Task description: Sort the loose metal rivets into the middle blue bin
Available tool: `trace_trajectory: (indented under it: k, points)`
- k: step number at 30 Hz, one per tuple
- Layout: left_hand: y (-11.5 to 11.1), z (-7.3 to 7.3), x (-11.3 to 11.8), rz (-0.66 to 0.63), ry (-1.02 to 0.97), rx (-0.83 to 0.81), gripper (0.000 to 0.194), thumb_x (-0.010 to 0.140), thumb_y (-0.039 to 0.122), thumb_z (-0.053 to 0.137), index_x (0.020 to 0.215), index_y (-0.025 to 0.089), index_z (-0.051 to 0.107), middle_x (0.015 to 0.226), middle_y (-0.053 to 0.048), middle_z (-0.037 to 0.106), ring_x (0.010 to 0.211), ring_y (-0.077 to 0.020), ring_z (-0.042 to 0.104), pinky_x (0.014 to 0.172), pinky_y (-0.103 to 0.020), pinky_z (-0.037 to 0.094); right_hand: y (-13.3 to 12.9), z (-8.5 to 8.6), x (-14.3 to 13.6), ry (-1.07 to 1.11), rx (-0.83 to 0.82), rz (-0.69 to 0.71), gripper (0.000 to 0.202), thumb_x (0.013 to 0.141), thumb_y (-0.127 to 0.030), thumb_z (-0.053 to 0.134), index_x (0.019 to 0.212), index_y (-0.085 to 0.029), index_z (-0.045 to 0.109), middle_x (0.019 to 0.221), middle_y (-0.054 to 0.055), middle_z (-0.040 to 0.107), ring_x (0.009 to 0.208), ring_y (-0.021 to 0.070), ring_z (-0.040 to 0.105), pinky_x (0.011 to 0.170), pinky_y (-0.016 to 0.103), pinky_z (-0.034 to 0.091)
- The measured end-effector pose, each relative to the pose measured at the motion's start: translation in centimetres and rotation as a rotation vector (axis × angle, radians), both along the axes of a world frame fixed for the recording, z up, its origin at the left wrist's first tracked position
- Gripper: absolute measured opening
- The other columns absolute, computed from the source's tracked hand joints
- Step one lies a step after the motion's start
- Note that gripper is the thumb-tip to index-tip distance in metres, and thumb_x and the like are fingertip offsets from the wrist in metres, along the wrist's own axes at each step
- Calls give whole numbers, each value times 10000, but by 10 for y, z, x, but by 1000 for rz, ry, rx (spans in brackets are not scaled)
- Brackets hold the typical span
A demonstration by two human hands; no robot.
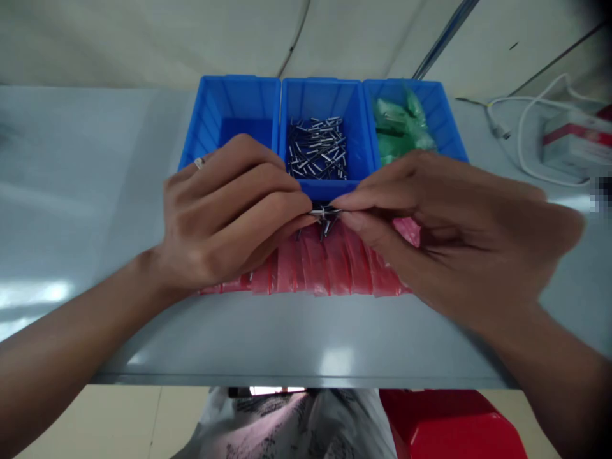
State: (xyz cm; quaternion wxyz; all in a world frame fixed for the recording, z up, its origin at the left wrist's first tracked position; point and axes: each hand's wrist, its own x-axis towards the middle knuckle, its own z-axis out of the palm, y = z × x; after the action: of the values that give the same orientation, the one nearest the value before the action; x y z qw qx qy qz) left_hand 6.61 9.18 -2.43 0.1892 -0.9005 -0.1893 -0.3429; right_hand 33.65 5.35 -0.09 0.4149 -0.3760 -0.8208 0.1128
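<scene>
Between my two hands, just in front of the middle blue bin (331,190), are a few small metal rivets (326,213). My left hand (229,220) pinches their left end, fingers pressed together. From the right, the thumb and index finger of my right hand (444,236) close on the other end. More loose metal rivets (318,150) lie in the middle bin. Below my hands, a row of pink plastic bags (335,264) lies side by side on the table, partly covered by my hands.
The left blue bin (239,95) shows a bare floor. Green plastic bags (401,127) fill part of the right blue bin (452,137). A white cable (521,127) and a red-and-white box (574,143) are at the right. A red stool (459,427) stands below the table edge (306,380).
</scene>
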Motion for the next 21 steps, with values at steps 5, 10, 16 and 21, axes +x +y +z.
trace_trajectory:
  k: [5,10,16,21]
  points:
    - [1,-1,0,-3,-14,29,135,1042,202,760,1157,156,706,1022,-49,799,922,-299,836,718,-447,709,0,-1,-7,442,-403,59,138,914,-210,928,993,-316,888,882,-44,863,695,167,787,607,314,714]
    - [-5,2,-1,31,-31,-38,194,1069,267,747,1231,197,665,1057,-34,797,972,-281,830,739,-443,719,4,-6,-11,667,-539,201,300,804,-42,963,995,-266,909,802,-46,853,558,119,740,483,208,646]
    - [-13,2,-1,60,-30,-113,304,986,141,680,1222,331,682,1066,-67,815,977,-349,795,793,-580,708,-4,-2,-17,645,-504,54,228,819,-106,981,946,-280,906,774,-38,836,624,167,770,518,300,652]
    - [-13,3,2,42,-37,-126,331,961,151,727,1203,371,679,1031,-37,809,948,-314,785,777,-548,711,-7,-2,-18,641,-477,12,262,777,-103,1012,925,-291,905,791,-37,843,620,174,757,510,323,635]
